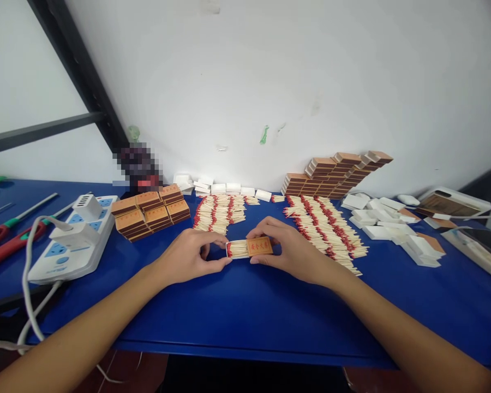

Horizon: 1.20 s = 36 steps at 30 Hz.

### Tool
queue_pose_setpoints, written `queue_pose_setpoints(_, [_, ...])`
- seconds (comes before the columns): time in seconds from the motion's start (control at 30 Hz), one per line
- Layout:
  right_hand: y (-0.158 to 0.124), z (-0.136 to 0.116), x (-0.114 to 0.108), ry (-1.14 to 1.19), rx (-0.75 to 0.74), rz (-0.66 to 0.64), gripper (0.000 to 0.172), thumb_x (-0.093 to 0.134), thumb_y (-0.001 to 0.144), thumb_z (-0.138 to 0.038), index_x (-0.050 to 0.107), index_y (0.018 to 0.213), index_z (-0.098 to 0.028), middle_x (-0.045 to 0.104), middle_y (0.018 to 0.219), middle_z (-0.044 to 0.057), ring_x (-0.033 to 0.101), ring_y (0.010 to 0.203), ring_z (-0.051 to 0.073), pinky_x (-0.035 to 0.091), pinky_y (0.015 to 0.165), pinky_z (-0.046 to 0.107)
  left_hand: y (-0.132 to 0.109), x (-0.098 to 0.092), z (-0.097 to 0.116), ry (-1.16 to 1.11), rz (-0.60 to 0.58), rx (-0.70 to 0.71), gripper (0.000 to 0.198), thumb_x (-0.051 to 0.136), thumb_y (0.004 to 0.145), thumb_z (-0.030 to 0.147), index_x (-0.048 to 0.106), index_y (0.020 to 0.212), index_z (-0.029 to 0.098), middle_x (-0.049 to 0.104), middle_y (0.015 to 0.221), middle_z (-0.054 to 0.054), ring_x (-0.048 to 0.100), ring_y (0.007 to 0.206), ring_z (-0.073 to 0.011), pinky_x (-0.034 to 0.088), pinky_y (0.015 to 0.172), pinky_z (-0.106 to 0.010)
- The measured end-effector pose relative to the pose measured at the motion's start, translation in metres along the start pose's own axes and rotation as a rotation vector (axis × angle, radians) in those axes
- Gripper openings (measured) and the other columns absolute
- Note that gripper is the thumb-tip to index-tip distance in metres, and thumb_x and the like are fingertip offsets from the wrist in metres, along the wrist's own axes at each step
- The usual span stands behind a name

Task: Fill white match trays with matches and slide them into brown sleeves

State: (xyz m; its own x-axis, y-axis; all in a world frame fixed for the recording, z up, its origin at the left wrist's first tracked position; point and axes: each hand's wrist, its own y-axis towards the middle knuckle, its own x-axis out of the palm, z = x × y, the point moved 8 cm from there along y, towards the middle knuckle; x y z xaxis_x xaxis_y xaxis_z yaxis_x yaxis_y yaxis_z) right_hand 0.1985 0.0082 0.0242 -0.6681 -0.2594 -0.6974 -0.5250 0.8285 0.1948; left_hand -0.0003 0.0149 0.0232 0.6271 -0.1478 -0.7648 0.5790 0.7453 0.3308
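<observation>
Tray and sleeve lie between the person's hands, the tray full of matches and jutting leftward from the sleeve. Left hand pinches the tray's outer end between thumb and fingers; right hand grips the sleeve. Whether either part touches the table cannot be told. Loose matches lie beyond.

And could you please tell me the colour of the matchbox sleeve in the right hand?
The matchbox sleeve is orange with red characters; see the head view.
</observation>
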Motion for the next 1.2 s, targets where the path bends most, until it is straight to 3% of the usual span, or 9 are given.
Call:
queue_pose_setpoints(0.23, [-0.001,0.011,0.000,0.280,0.053,0.118,0.035,0.085,0.086,-0.042,0.072,0.115,-0.028,0.066,0.120,0.005,0.066,0.110,0.024,0.057,0.093,0.039,0.002,-0.004,-0.007,-0.251,0.034,-0.096,0.032,0.085,0.084,0.037,0.080,0.109,0.018,0.076,0.076,0.000,0.063,0.056,-0.0087,0.050,0.054,-0.019])
queue_pose_setpoints(0.47, [-0.002,0.009,0.007,0.484,0.117,0.122,0.040,0.087,0.083,-0.044,0.071,0.115,-0.026,0.067,0.115,0.005,0.067,0.099,0.021,0.058,0.091,0.040,0.003,-0.005,-0.012,-0.411,0.065,-0.181,0.035,0.088,0.082,0.039,0.079,0.108,0.017,0.079,0.078,-0.002,0.073,0.065,-0.0143,0.057,0.059,-0.021])
queue_pose_setpoints(0.63, [-0.004,0.003,0.008,0.483,0.069,0.144,0.039,0.084,0.087,-0.044,0.071,0.120,-0.027,0.066,0.120,0.006,0.067,0.107,0.023,0.057,0.094,0.041,0.004,-0.003,-0.012,-0.463,0.047,-0.199,0.036,0.090,0.080,0.038,0.078,0.107,0.017,0.082,0.088,-0.005,0.074,0.067,-0.0142,0.056,0.058,-0.020])
queue_pose_setpoints(0.8, [-0.007,-0.011,0.011,0.340,0.031,0.174,0.034,0.070,0.100,-0.045,0.065,0.129,-0.028,0.065,0.129,0.007,0.064,0.115,0.024,0.054,0.105,0.045,0.004,0.001,-0.010,-0.511,0.044,-0.235,0.040,0.092,0.078,0.038,0.078,0.110,0.018,0.083,0.091,-0.006,0.075,0.071,-0.0150,0.057,0.062,-0.021])
queue_pose_setpoints(0.93, [-0.010,-0.031,0.025,0.319,-0.034,0.102,0.036,0.053,0.109,-0.045,0.054,0.142,-0.029,0.060,0.139,0.008,0.059,0.127,0.023,0.049,0.113,0.045,0.004,0.007,-0.005,-0.522,0.018,-0.197,0.036,0.092,0.079,0.036,0.079,0.108,0.019,0.082,0.093,-0.004,0.073,0.069,-0.0123,0.055,0.061,-0.020])
queue_pose_setpoints(1.1, [-0.012,-0.036,0.035,0.370,0.028,0.048,0.045,0.040,0.112,-0.051,0.043,0.151,-0.029,0.053,0.150,0.010,0.053,0.138,0.024,0.044,0.120,0.047,0.004,0.011,-0.005,-0.500,0.050,-0.198,0.043,0.097,0.073,0.038,0.078,0.107,0.020,0.074,0.074,0.001,0.066,0.059,-0.0103,0.050,0.057,-0.020])
queue_pose_setpoints(1.2, [-0.013,-0.038,0.038,0.389,0.051,0.018,0.048,0.038,0.112,-0.055,0.040,0.154,-0.030,0.053,0.150,0.010,0.053,0.138,0.024,0.044,0.120,0.047,0.006,0.013,-0.002,-0.484,0.053,-0.155,0.046,0.101,0.064,0.039,0.077,0.098,0.019,0.073,0.076,0.001,0.061,0.055,-0.0085,0.047,0.054,-0.021])
